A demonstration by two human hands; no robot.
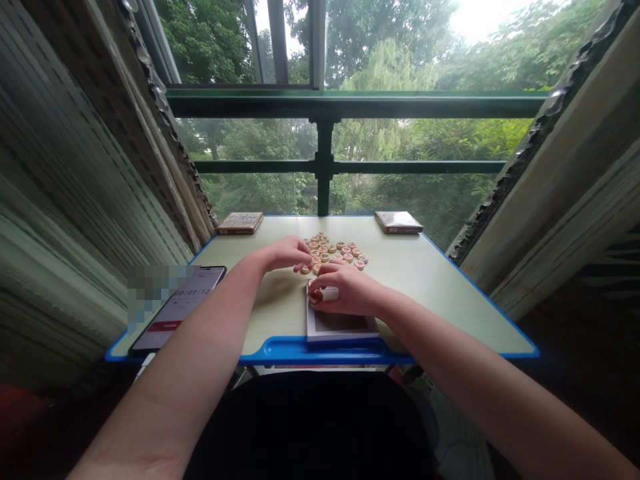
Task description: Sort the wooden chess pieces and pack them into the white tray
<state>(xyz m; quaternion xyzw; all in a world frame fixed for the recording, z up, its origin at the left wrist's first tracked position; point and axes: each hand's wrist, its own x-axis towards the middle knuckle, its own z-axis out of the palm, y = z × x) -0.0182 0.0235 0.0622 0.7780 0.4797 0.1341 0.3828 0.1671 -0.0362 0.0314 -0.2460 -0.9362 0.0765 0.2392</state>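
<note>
Round wooden xiangqi pieces (347,257) with red and dark characters lie in a loose cluster on the table. My left hand (287,253) reaches to the cluster's left edge, its fingers curled down onto a xiangqi piece (305,270). My right hand (350,288) is over a shallow open box (343,327) with a pale rim and a dark inside. Its fingers are closed on a xiangqi piece (315,297) at the box's left side. A white band or strip (329,293) shows at one right finger; its kind is unclear. The right hand hides part of the box.
A phone (187,307) showing a timer lies at the table's left, beside my left forearm. Two flat boxes, one left (240,223) and one right (399,222), lie at the far corners. The table (440,300) has a blue edge. Curtains and a window surround it.
</note>
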